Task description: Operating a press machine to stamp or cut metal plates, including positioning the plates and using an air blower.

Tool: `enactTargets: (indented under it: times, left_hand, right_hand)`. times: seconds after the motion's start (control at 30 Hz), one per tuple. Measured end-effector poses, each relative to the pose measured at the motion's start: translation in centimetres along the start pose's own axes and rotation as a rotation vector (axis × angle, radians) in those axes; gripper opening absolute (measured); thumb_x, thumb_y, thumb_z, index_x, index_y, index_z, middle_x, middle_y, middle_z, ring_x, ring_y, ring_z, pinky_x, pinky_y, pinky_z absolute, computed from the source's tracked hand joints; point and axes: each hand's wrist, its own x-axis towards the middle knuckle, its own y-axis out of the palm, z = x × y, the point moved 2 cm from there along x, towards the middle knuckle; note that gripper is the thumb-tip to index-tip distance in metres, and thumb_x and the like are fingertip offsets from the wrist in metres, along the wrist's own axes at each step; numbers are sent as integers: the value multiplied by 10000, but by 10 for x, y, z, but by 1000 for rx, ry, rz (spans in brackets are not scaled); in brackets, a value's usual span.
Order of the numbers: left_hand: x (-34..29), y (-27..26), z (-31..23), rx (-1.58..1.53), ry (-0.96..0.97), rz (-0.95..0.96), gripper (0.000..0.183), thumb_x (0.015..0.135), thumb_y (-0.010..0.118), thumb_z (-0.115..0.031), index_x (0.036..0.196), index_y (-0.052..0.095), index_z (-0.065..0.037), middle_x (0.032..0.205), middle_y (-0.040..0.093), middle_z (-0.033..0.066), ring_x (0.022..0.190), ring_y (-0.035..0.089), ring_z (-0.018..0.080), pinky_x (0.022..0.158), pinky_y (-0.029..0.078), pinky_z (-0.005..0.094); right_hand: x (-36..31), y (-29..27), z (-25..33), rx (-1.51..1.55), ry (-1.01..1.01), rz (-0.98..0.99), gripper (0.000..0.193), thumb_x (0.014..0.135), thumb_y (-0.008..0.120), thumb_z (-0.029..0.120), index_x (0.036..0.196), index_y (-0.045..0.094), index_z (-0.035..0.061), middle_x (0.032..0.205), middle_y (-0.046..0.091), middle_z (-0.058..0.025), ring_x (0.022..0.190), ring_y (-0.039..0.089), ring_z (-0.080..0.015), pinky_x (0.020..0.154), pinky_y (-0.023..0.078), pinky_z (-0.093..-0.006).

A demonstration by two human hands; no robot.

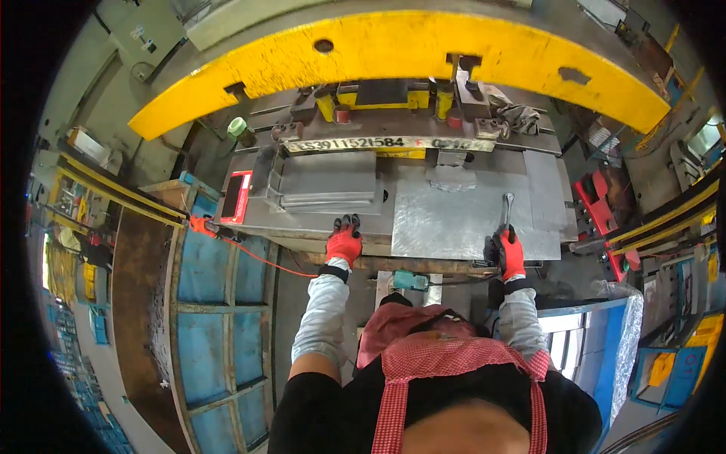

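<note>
My right hand [511, 254], in a red glove with black fingers, is closed round the handle of a metal wrench [508, 201]. The wrench's ring end points away from me over a large flat metal sheet [446, 219]. My left hand [345, 244], gloved the same way, rests by the front edge of the press table [295, 236]. Its fingers are stretched forward, with nothing seen in them. Just beyond it lies a stack of grey metal plates [329, 178]. Small shiny metal pieces [451, 178] lie at the far side of the large sheet.
A yellow beam [423, 47] spans above a die [393, 130] at the back. Left stand an orange tool [203, 225] on a red hose and a blue frame [204, 318]. A red-edged dark panel [237, 198] lies at the table's left. A green foot-pedal-like box [411, 281] sits below.
</note>
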Motion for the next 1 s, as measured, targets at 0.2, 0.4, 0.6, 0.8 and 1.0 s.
enactTargets:
  times: [0.2, 0.4, 0.6, 0.8, 1.0]
  left_hand:
    - [-4, -2, 1, 18, -27, 8, 454, 788, 501, -306, 1223, 429, -199, 1354, 322, 74, 1268, 256, 302, 961, 314, 467]
    - [-12, -13, -7, -74, 2, 71, 541, 787, 514, -345, 1281, 373, -177, 1355, 315, 105, 1257, 256, 327, 984, 302, 421]
    - [-26, -80, -40, -528, -134, 149, 469, 800, 536, -326, 1231, 458, -158, 1187, 500, 146, 1060, 505, 304, 869, 409, 345]
    - [32, -133, -71, -734, 21, -186, 383, 806, 561, -333, 1131, 553, -129, 831, 635, 88, 718, 583, 237, 662, 448, 323]
    - [159, -142, -163, -1825, 218, 356, 319, 871, 489, -282, 1110, 541, -76, 964, 599, 35, 781, 579, 156, 660, 458, 283]
  right_hand:
    - [-3, 2, 5, -144, 29, -55, 170, 778, 560, 116, 917, 464, 94, 666, 492, -11, 515, 503, -140, 443, 419, -278]
    - [0, -13, -6, -88, -12, -9, 134, 787, 540, 89, 904, 473, 98, 699, 504, -10, 526, 485, -116, 460, 410, -261]
    - [-15, 39, 52, -129, -265, -115, 449, 810, 526, 97, 1234, 381, 64, 843, 587, -77, 486, 437, -75, 433, 376, -225]
    - [37, 230, 147, -447, -337, 422, 469, 783, 616, 169, 1206, 448, 58, 701, 405, 57, 576, 377, -40, 496, 336, -204]
    - [211, 291, 164, -440, -170, 797, 173, 836, 514, 152, 937, 587, 31, 802, 546, 2, 721, 499, -76, 644, 409, -216]
